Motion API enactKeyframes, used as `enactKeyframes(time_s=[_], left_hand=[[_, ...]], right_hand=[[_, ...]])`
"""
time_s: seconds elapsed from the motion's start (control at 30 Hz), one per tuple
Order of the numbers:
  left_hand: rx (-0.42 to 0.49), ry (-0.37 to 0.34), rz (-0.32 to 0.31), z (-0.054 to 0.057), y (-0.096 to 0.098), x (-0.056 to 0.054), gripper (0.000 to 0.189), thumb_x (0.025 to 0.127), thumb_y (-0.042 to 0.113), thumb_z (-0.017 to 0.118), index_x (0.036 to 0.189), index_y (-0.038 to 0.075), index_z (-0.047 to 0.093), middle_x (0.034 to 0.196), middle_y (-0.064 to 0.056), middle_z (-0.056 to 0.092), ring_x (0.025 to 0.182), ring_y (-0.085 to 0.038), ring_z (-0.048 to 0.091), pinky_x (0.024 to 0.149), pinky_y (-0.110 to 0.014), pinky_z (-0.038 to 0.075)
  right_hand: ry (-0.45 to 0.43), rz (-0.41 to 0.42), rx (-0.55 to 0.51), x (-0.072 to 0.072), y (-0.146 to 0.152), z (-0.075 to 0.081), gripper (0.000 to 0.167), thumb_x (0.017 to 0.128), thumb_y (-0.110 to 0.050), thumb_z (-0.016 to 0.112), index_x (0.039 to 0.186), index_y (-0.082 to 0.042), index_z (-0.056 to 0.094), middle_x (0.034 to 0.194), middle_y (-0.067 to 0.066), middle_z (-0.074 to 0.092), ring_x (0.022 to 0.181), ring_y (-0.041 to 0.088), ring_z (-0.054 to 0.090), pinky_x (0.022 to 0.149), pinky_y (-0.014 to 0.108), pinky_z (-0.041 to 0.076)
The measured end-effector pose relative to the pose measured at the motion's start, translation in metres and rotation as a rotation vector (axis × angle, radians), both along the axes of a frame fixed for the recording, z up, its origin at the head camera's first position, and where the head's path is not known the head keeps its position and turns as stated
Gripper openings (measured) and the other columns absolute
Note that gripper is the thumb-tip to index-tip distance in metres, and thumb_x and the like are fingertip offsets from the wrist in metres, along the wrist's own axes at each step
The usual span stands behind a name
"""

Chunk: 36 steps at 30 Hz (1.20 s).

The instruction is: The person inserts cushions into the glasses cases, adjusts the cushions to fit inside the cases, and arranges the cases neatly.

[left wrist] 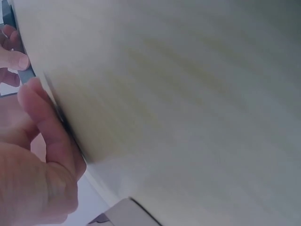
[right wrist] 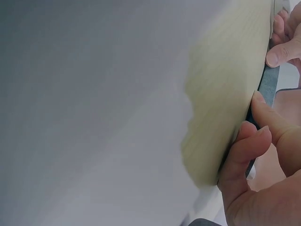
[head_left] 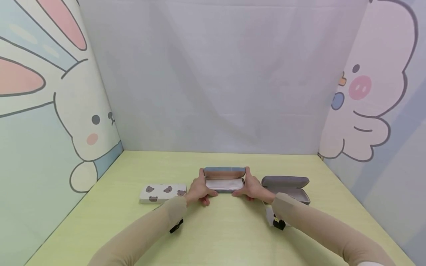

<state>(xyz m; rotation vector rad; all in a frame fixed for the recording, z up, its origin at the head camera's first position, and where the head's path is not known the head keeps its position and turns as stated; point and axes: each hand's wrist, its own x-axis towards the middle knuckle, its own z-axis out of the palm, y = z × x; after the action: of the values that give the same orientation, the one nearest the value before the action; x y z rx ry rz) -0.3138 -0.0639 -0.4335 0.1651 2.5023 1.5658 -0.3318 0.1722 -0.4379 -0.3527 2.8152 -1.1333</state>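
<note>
A blue-grey glasses case point(head_left: 224, 170) sits mid-table with its lid raised, showing a brownish lining and a white, cloth-like thing point(head_left: 225, 184) inside. My left hand point(head_left: 198, 188) grips the case's left end, thumb at the front edge and a finger up at the lid. On the opposite end, my right hand point(head_left: 253, 187) holds it the same way. The left wrist view shows the left hand point(left wrist: 44, 165) close to the tabletop beside the case's edge. In the right wrist view, the right hand's thumb touches the dark front edge point(right wrist: 269, 84) of the case.
To the left lies a closed white case point(head_left: 161, 194) with bear prints. A grey glasses case point(head_left: 285, 181) stands open at the right, behind the right forearm. Something whitish point(head_left: 269, 216) shows beneath the right wrist. Printed curtains point(head_left: 213, 74) surround the yellow-green table point(head_left: 226, 229).
</note>
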Motion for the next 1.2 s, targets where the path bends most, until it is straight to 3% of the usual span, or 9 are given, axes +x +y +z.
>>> enactKeyframes(time_s=[0.43,0.77,1.2], left_hand=[[0.004,0.025,-0.014,0.0023,0.0005,0.0026,0.079,0.075,-0.001,0.079,0.13,0.006,0.023,0.062,-0.023,0.063,0.033,-0.017,0.056,0.036,-0.035,0.052],[-0.01,0.031,0.018,0.0037,0.0025,0.0034,0.077,0.076,-0.003,0.077,0.131,0.008,0.025,0.078,-0.025,0.061,0.035,-0.02,0.059,0.038,-0.036,0.054],[-0.054,0.019,0.023,0.0038,0.0014,0.0021,0.071,0.079,-0.002,0.076,0.128,0.009,0.026,0.066,-0.022,0.061,0.034,-0.02,0.058,0.038,-0.037,0.054]], right_hand=[[0.015,0.1,-0.079,0.0012,0.0057,0.0005,0.076,0.074,-0.026,0.084,0.122,-0.01,0.028,0.051,0.007,0.051,0.028,0.014,0.043,0.031,0.031,0.044],[0.007,0.078,-0.075,0.0036,0.0044,-0.0005,0.072,0.076,-0.027,0.082,0.123,-0.01,0.03,0.058,0.01,0.052,0.031,0.014,0.04,0.032,0.028,0.04],[0.035,0.078,-0.047,0.0068,0.0032,-0.0009,0.064,0.079,-0.025,0.08,0.12,-0.007,0.034,0.055,0.006,0.048,0.033,0.015,0.038,0.034,0.026,0.037]])
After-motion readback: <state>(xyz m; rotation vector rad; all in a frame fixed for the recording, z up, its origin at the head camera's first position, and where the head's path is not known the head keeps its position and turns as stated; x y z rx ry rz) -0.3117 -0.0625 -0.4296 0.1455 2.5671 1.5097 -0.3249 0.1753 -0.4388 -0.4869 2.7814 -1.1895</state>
